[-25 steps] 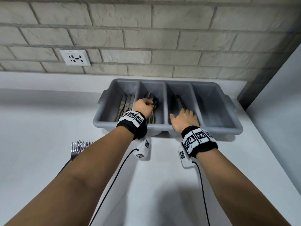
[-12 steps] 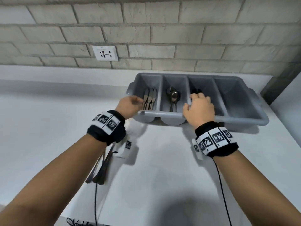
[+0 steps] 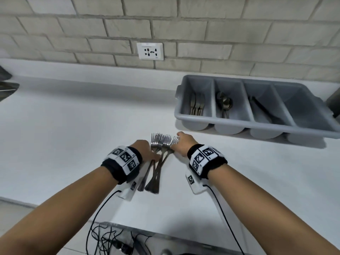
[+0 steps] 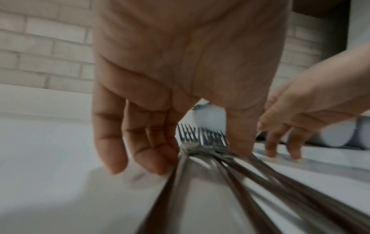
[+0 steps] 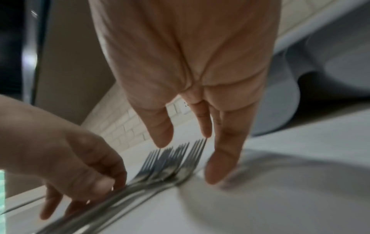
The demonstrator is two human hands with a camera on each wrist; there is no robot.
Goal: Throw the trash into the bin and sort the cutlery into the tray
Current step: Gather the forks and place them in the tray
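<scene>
head: coded wristband tags (image 3: 125,157) beside forks (image 3: 161,143)

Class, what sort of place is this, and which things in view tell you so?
Probably a kitchen or canteen counter: a white countertop, a grey four-compartment cutlery tray and a bundle of forks.

Silver forks (image 3: 161,142) between the fingers (image 4: 109,142) on a white counter (image 3: 73,135); beyond the fingertips, a grey tray (image 3: 248,125) and beige brick wall (image 3: 202,24). Black wristbands (image 3: 110,167) carry black-and-white pixel-patterned tags (image 3: 126,157).
</scene>
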